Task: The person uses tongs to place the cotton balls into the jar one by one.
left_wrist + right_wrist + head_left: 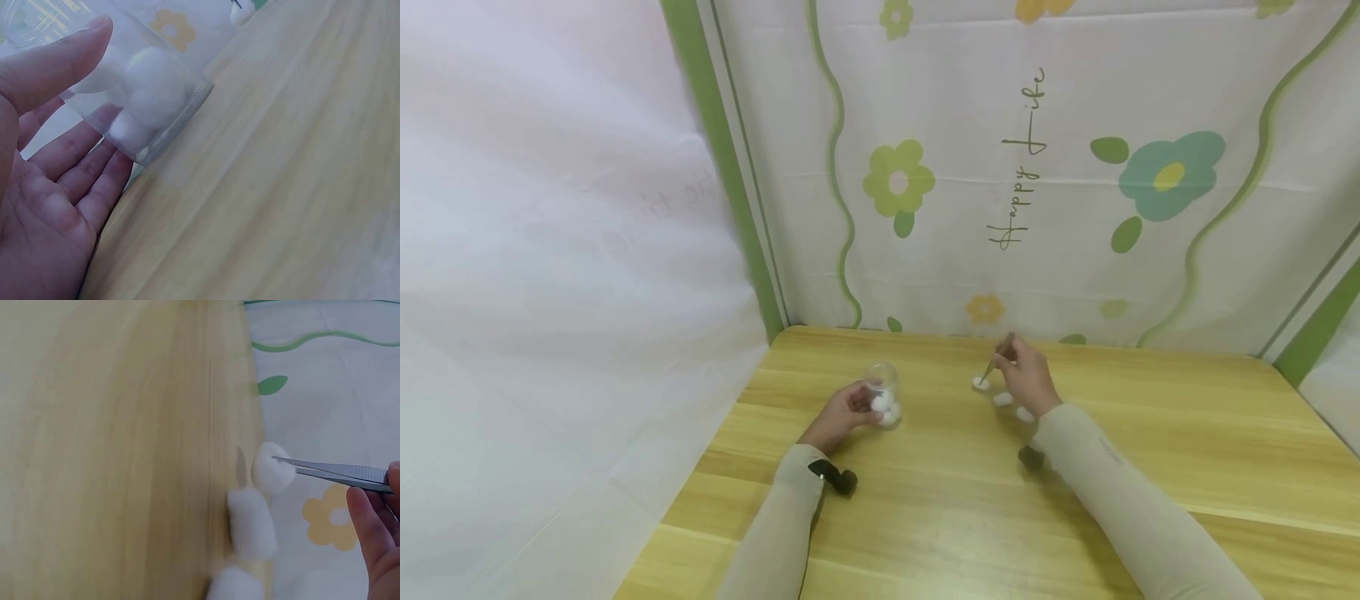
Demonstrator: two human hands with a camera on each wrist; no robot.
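My left hand (pixel 842 418) holds a clear jar (pixel 882 377) near the tabletop, thumb on one side and fingers on the other. Several white cotton balls (pixel 153 87) lie in its lower part, and its mouth has no lid. To the right, my right hand (pixel 1030 382) pinches metal tweezers (pixel 365 472) between thumb and fingers. Their tips are at a white cotton ball (pixel 265 472), one tip pressed into its surface. Nearer me, a second cotton ball (pixel 251 526) and a third cotton ball (pixel 236 589) lie in a row beside it.
The wooden table (pixel 925 517) ends at a white printed curtain (pixel 955 275) just beyond both hands. Another white curtain (pixel 550 333) hangs along the left side. A dark wrist camera (pixel 842 481) sits at the left cuff.
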